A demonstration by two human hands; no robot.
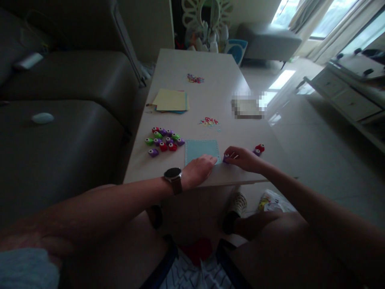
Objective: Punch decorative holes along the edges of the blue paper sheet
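A light blue paper sheet point(201, 149) lies near the front edge of the white table point(207, 80). My left hand point(199, 170), with a watch on its wrist, rests flat on the sheet's near edge, fingers stretched out. My right hand point(242, 158) is curled around a small purple paper punch point(225, 158) at the sheet's right corner. Two more punches, one red point(260, 147) and one purple point(256, 152), sit just right of that hand.
A cluster of several coloured punches point(165, 139) lies left of the sheet. A stack of coloured paper point(171, 100) and two small piles of confetti point(208, 121) point(195, 78) lie farther back. A dark sofa point(69, 104) flanks the table's left side.
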